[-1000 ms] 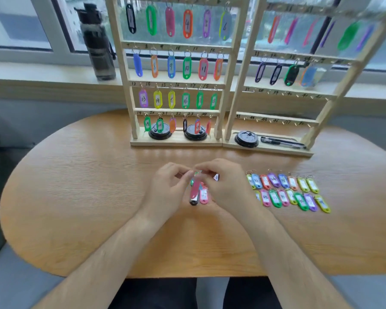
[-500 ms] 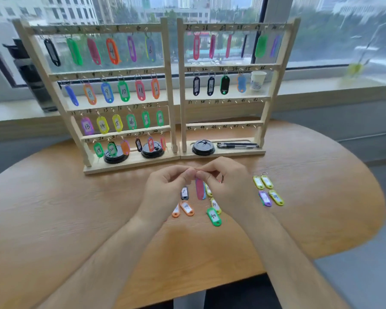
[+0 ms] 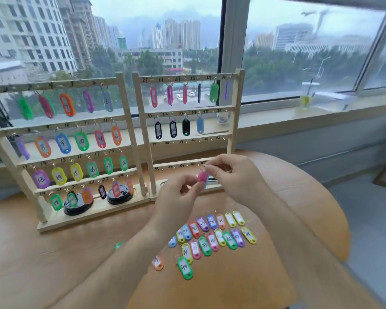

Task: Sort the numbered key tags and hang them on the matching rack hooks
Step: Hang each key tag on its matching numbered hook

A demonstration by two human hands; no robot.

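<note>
Lower centre: loose tags [image 3: 212, 236] lie in rough rows on the table [image 3: 54, 253], with a green one [image 3: 184, 267] and an orange one [image 3: 157, 263] set apart nearer the camera.

Centre: left hand [image 3: 178, 197] has its fingers curled and pinches the lower end of a pink tag [image 3: 202, 177]. Right hand [image 3: 234, 177] pinches the ring at its top. The tag is held in the air in front of the right rack [image 3: 235, 112], level with its lower rails. Number not readable.

Behind: left rack [image 3: 126, 130] looks full. The right rack has tags on its top two rails only. Cup [image 3: 308, 94] on the sill, upper right.

Risks: the ring is small, so a two-handed pinch may slip and drop the tag among the loose tags, spoiling the sorting. With the number facing away, it could go on the wrong hook.

Versus 0.5 s ago: both hands have risen from just over the table toward the rack, and the view has swung up and right.
</note>
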